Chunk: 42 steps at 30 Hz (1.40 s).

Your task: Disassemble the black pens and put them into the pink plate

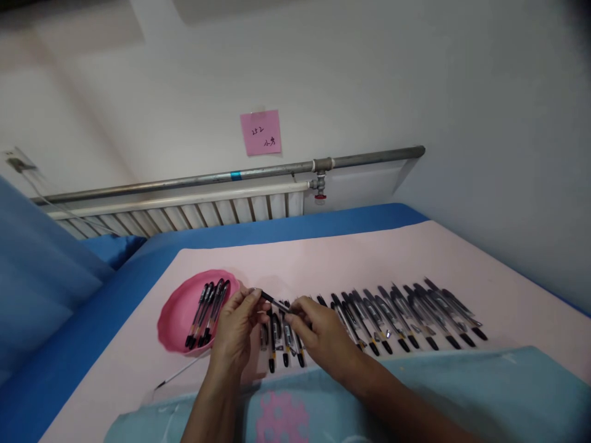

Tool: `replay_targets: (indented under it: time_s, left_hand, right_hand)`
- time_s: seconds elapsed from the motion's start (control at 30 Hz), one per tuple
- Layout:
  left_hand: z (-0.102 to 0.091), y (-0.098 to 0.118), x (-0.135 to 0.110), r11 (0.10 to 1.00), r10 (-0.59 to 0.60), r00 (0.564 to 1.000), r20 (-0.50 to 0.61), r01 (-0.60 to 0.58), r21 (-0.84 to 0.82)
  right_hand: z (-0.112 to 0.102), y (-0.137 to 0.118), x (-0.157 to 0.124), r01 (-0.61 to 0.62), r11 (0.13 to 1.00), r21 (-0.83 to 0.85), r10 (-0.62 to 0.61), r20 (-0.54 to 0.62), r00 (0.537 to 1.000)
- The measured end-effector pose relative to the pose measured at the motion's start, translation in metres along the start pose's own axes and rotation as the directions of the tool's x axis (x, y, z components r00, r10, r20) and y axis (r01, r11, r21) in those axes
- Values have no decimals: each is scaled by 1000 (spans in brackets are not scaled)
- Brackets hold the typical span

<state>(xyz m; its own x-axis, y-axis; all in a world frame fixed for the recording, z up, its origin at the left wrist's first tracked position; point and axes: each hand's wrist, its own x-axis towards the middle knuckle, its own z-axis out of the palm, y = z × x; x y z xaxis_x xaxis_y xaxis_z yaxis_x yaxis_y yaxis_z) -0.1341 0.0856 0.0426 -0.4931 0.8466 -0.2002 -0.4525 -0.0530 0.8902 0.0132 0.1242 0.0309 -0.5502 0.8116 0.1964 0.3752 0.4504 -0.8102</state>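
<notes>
My left hand (pixel 237 329) and my right hand (pixel 321 335) meet over the pink sheet (pixel 415 258), each pinching one end of a black pen (pixel 273 301) held between them. Below the hands lie several black pens (pixel 281 338). A long row of black pens (pixel 406 317) stretches to the right of my right hand. Left of my left hand a pink bowl (pixel 178 311) holds several more black pens (pixel 209 311).
A thin pen refill (pixel 178 373) lies on the pink sheet below the bowl. Blue cloth (pixel 286 224) covers the surface under the sheet. A radiator (pixel 184 212) and a metal pipe (pixel 277 169) run along the wall, under a pink note (pixel 261 132). Light-blue fabric (pixel 462 394) lies at the near edge.
</notes>
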Motion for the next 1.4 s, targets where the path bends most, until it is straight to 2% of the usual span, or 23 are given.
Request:
replay_targets:
  time_s: [0.1,0.23,0.33,0.43,0.5,0.6,0.67,0.73,0.8,0.83,0.93,1.0,1.07,1.13,1.27,1.33,1.37,1.4]
  left_hand:
    - [0,-1,-1,1000,7,1000,-1,-7,7]
    - [0,-1,0,999,-3,1000,-11,3,34]
    - [0,-2,1,999,1,1000,-20,-1,41]
    - [-1,-4,2,999,-4,1000,-16,4,50]
    - [-1,-6,2,998,5,1000,-1,-5,60]
    - [0,-6,1,995,37,999,38,-40,89]
    - [0,-5,0,990,36,997,62,-44,135]
    - [-3,-2,0,966,33,997,75,-51,254]
    - [-8,-1,0,881,46,996,72,-75,467]
    - [-11,-1,1,800,47,997,64,-75,595]
    - [-18,-4,3,425,15,999,32,-36,905]
    - [-20,-7,3,196,-20,999,34,-29,980]
    - [-19,-11,3,76,-58,997,60,-55,996]
    - [-18,-12,3,9,-82,993,82,-82,997]
    - [-18,-14,4,-106,-44,992,115,-119,987]
    - [-19,-13,5,-60,-21,996,91,-92,994]
    - [-20,-11,6,18,-16,998,67,-67,998]
    - [-20,-9,6,142,-11,999,46,-44,989]
  right_hand:
    - [0,1,0,13,1000,-7,-13,33,999]
    - [0,2,0,46,997,-61,-47,-8,999]
    - [1,2,1,2,1000,-21,-2,14,1000]
    - [1,3,1,21,1000,1,-21,33,999]
    - [2,3,0,38,999,-8,-38,30,999]
    - [3,4,0,1,1000,30,-3,61,998]
    - [3,5,1,-30,997,73,24,81,996]
    - [2,6,2,-46,995,84,40,68,997]
    - [-1,8,4,-52,996,66,51,21,998]
    - [-2,9,5,-53,997,58,53,-3,999]
    - [-6,12,7,-40,998,43,42,-43,998]
    - [-6,12,7,-23,999,30,24,-39,999]
    - [-6,12,6,-6,1000,4,6,-26,1000]
    - [-6,12,5,9,1000,-16,-9,-11,1000]
    - [-8,9,5,11,1000,-18,-11,8,1000]
    - [-9,7,4,2,1000,-12,-2,20,1000]
    - [-9,5,4,-4,1000,-3,4,27,1000]
    - [-10,4,4,-13,1000,12,12,33,999]
